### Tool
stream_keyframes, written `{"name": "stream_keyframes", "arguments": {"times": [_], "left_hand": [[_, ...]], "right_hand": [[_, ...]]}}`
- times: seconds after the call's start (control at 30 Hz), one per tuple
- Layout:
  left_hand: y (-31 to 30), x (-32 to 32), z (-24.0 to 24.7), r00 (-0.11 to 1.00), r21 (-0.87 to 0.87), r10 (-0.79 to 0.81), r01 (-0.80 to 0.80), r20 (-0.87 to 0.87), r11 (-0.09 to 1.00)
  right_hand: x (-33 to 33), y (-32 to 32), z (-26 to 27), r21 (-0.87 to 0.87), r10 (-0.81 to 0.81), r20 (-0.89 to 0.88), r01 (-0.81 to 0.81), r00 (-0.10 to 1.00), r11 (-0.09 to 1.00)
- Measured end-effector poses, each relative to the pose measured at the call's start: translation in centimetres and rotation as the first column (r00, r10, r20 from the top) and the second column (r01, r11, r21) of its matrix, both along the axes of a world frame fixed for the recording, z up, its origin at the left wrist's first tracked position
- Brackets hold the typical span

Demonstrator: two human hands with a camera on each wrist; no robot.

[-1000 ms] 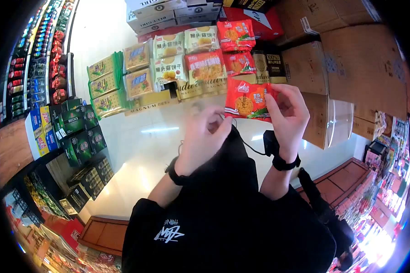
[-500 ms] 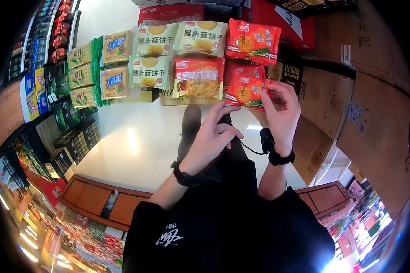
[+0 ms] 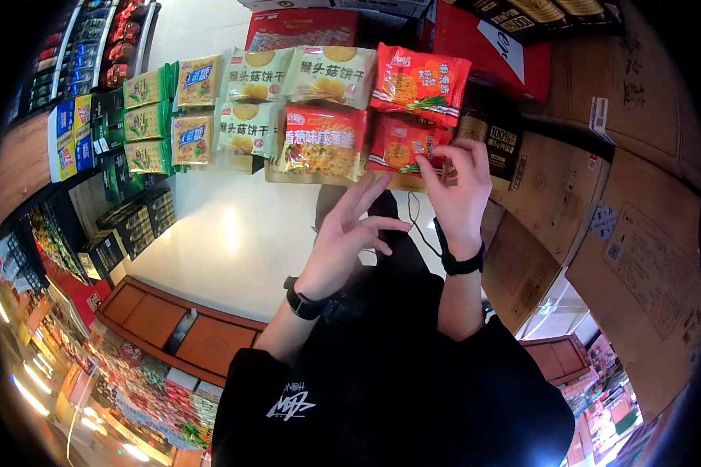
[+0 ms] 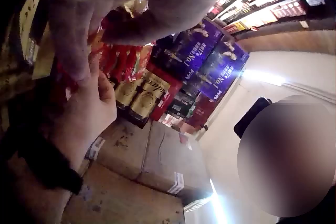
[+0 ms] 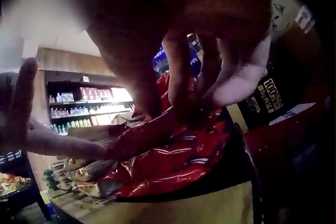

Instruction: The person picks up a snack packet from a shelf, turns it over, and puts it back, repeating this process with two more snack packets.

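Note:
Red biscuit packets, one above another, lie at the right end of two rows in the head view. At the lower red packet (image 3: 397, 145), my right hand (image 3: 461, 194) pinches the right edge between thumb and fingers. My left hand (image 3: 344, 241) is just in front of the rows, fingers spread and relaxed, holding nothing; its fingertips are close to the orange-red packet (image 3: 322, 144). The right wrist view shows the right hand's fingers (image 5: 181, 77) on shiny red wrapping (image 5: 173, 169). Cream packets (image 3: 331, 75), yellow packets (image 3: 198, 82) and green-edged packets (image 3: 146, 124) continue leftward.
Gold-and-black boxes (image 3: 487, 144) and large cardboard cartons (image 3: 557, 187) stand at the right. Behind the packets are red boxes (image 3: 302, 29). Dark green cartons (image 3: 115, 175) and drink shelves line the left. A bystander appears in the left wrist view.
The red packet held in front of the row moved back into line below the upper red one. My left hand's curled fingers have spread. The view has shifted over the rows.

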State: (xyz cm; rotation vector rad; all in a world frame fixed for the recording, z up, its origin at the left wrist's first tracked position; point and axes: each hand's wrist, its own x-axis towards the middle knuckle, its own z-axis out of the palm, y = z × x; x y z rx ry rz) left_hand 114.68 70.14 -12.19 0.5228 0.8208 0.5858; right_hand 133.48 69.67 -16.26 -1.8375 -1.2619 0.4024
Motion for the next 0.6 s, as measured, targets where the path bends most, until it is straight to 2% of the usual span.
{"name": "stream_keyframes", "arguments": {"times": [0.07, 0.1, 0.2, 0.3, 0.4, 0.5, 0.53, 0.6], "left_hand": [[-0.2, 0.3, 0.5, 0.995, -0.053, 0.007, -0.012, -0.096, 0.998], [-0.3, 0.3, 0.7, 0.99, -0.078, 0.01, -0.021, -0.143, 0.997], [-1.1, -0.2, 1.2, 0.96, -0.007, -0.081, 0.083, -0.268, 0.997], [-1.9, -0.4, 3.1, 0.882, 0.174, 0.016, 0.075, -0.472, 0.982], [-2.7, -1.3, 4.0, 0.752, 0.473, 0.371, -0.089, -0.545, 0.876], [-3.0, -3.9, 4.8, 0.506, 0.714, 0.582, 0.101, -0.636, 0.693], [-3.3, -4.8, 5.3, 0.435, 0.721, 0.621, 0.103, -0.653, 0.686], [-4.1, -7.0, 6.5, 0.398, 0.773, 0.693, 0.067, -0.601, 0.631]], "right_hand": [[0.6, 0.3, 0.1, 0.083, 0.045, 0.119, -0.055, 0.992, 0.995], [0.9, 0.2, 0.3, 0.083, 0.038, 0.104, -0.047, 0.994, 0.995], [1.3, -0.4, 1.6, 0.078, 0.032, 0.022, -0.034, 0.999, 0.996], [1.0, -0.7, 3.8, 0.101, 0.059, -0.105, -0.049, 0.993, 0.994], [-0.7, -0.7, 6.5, 0.167, 0.102, -0.178, -0.072, 0.979, 0.983], [-2.8, -0.7, 8.0, 0.22, 0.16, -0.12, -0.13, 0.98, 0.967], [-3.9, -0.7, 8.9, 0.221, 0.17, -0.136, -0.137, 0.976, 0.966], [-5.8, -0.8, 10.0, 0.264, 0.208, -0.112, -0.173, 0.972, 0.949]]}}
